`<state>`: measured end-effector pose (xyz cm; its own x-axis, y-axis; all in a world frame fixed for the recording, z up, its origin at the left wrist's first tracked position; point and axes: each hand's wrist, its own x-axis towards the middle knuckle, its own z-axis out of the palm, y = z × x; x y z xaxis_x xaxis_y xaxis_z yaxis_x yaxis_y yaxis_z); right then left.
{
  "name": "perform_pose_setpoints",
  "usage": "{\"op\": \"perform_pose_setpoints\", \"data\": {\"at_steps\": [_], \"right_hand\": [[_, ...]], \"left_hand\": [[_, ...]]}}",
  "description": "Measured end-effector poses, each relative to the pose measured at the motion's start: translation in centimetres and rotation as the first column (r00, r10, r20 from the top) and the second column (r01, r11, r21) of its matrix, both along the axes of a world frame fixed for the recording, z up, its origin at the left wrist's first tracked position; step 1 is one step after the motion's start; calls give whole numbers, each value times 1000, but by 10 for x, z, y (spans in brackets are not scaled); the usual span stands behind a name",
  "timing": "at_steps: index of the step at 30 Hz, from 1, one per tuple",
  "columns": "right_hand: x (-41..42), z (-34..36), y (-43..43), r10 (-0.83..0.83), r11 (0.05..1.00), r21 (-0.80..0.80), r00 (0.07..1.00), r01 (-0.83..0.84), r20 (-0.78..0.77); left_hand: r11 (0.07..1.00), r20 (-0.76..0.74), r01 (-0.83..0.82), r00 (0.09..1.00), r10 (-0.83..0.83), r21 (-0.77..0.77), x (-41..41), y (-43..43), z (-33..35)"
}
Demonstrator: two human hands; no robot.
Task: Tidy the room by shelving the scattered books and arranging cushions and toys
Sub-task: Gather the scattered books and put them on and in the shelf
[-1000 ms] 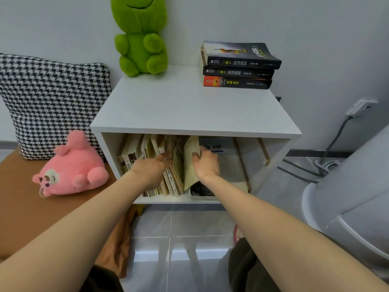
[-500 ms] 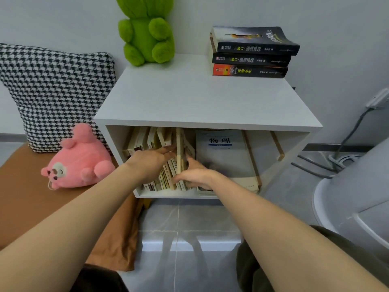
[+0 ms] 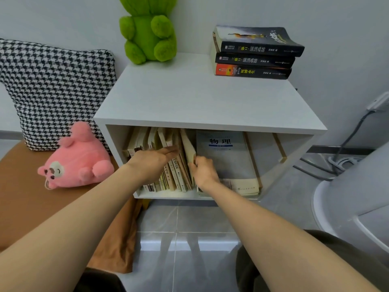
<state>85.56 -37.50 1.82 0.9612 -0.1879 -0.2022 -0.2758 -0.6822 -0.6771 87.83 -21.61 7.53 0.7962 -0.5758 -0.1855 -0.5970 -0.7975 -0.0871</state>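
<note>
A white cube shelf [image 3: 206, 102] holds a row of upright pale books [image 3: 174, 171] in its left half. My left hand [image 3: 151, 163] lies flat against their spines with straight fingers. My right hand [image 3: 203, 170] pinches the front edge of a cream book [image 3: 188, 148] that leans at the right end of the row. Behind it a grey textbook [image 3: 225, 152] leans against the back. Three dark books [image 3: 254, 52] are stacked on the shelf top, beside a green plush toy [image 3: 149, 30].
A pink plush toy [image 3: 75, 163] lies on a brown mat [image 3: 23, 199] left of the shelf, with a houndstooth cushion [image 3: 54, 89] against the wall behind it. A white round appliance [image 3: 357, 199] and cables [image 3: 336, 163] stand at the right. Grey tiled floor [image 3: 189, 228] lies below.
The cream book has been swung in from open toward the row and now leans against it. My right hand rose from the shelf floor to its front edge. The left hand stayed on the spines.
</note>
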Motion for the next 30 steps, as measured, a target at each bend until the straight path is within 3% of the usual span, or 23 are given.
{"op": "perform_pose_setpoints", "data": {"at_steps": [5,11,16,23,27,30], "right_hand": [[11,10,-5,-150,987,-34,974,158,167],[19,3,5,-9,994,-109,997,17,74],[20,1,10,-42,989,-141,997,51,68],[31,-2,9,-5,998,-63,1000,7,25],[24,-10,2,52,995,91,993,-42,-105],[16,-16,-2,74,991,120,995,-65,-73]], "left_hand": [[1000,13,12,1000,-12,-7,1,-3,0],[999,48,38,998,-38,7,6,-5,-3],[999,60,39,997,-40,25,7,-5,-5],[999,57,32,998,-31,-23,6,-3,-4],[998,76,31,997,-27,-58,5,0,0],[991,63,1,998,7,-134,6,0,-3]]}}
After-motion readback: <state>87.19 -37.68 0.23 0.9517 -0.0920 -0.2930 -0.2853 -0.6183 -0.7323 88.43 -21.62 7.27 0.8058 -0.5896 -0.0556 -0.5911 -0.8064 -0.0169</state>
